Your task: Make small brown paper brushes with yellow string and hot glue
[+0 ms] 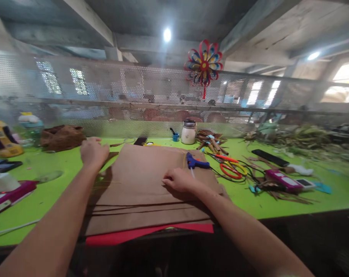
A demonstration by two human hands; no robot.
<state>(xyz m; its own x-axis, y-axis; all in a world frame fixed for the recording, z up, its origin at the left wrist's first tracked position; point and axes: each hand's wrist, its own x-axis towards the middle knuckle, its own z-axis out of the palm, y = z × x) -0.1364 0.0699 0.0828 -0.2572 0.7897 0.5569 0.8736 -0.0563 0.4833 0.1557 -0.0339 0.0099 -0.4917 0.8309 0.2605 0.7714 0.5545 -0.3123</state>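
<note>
1. The right hand lies on the brown paper sheet, knuckles up, fingers curled down and pressed together against the paper. Whether they pinch anything I cannot tell. The blue glue gun lies just beyond the hand, its nozzle pointing near.
2. The left hand rests at the far left corner of the sheet, over the green desk, close to some brown strips. Its fingers point away and look loosely closed; nothing is clearly gripped.
3. The sheet sits in the middle of the desk, near edge over a red sheet that peeks out below.
4. Judged from this pose, the step looks like steadying and flattening the paper. To do it well, keep both palms low and press outward from the centre, so that no ridge forms.
5. Keep the right wrist off the glue gun's nozzle and its cord, which runs right toward the scissors.
6. Thin dark lines cross the paper's near half; smooth along them, not across.
</note>
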